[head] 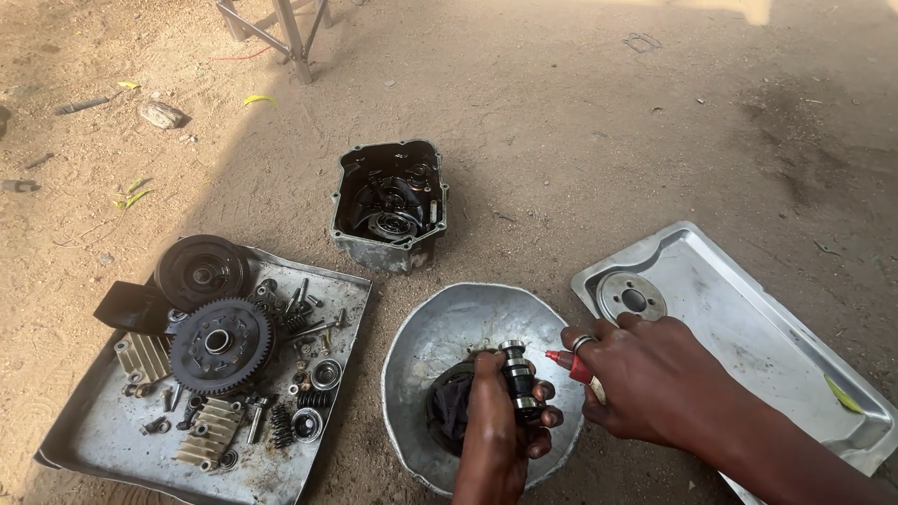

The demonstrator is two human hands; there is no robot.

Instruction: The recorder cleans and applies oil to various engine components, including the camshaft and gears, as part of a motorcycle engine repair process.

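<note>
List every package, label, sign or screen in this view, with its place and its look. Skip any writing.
Small tube or bottle: the only package, held in the right hand over the edge of the round metal basin; red cap and nozzle, pale body mostly hidden by the fingers, tip pointing at the dark metal shaft in the left hand.
No label can be made out on it.
Signs: none.
Screens: none.

A short, dark steel shaft with shiny bearing rings (517,378) is held upright over a dented round metal basin (449,327). A small red-capped tube (571,365) is pointed nozzle-first at its upper end, nearly touching.
</note>
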